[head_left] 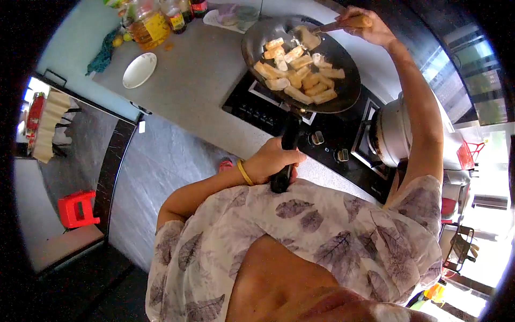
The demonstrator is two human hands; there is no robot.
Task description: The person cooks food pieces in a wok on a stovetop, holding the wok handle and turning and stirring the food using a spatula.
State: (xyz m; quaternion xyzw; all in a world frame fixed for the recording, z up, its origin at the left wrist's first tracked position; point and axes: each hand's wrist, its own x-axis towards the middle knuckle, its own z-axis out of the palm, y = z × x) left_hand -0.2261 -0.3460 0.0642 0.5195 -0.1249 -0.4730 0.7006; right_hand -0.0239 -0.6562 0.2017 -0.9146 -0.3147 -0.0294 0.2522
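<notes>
My left hand (pixel 272 160), with a yellow bangle at the wrist, is wrapped round the black handle (pixel 290 134) of a dark wok (pixel 347 80). The wok is over the left part of a black gas stove (pixel 241 104). Several browned, pale-sided strips of food (pixel 300 76) lie in it, mostly in the middle and near side; their kind I cannot tell for sure. At the wok's far right rim, my right hand (pixel 371 28) grips the wooden handle of a spatula (pixel 335 25). The spatula's blade reaches into the far part of the wok, beside the food.
A light metal pot (pixel 394 131) stands on the right burner, close under my right forearm. An oval white plate (pixel 140 70) lies on the grey counter (pixel 196 70). Behind it are a large oil bottle (pixel 147 29) and several sauce bottles. A red stool (pixel 79 209) stands on the floor at left.
</notes>
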